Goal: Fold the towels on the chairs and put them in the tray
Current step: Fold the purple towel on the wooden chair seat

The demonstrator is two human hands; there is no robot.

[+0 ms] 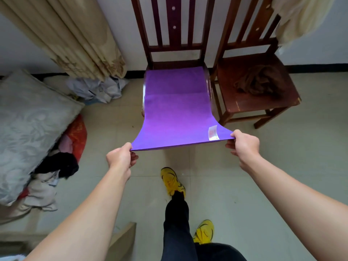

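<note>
Purple towel [175,112] is spread over the left chair [174,44] seat, near edge lifted off it. Near corners are pinched by left hand [120,157] and right hand [243,143]. Brown towel [260,81] is bunched on the right chair [250,95].

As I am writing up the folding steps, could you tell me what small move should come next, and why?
Probably carry the near edge forward to the far edge, folding the purple towel in half. The left hand and right hand each pinch a near corner, held up in front of the seat, while the far half lies flat on the chair.
</note>
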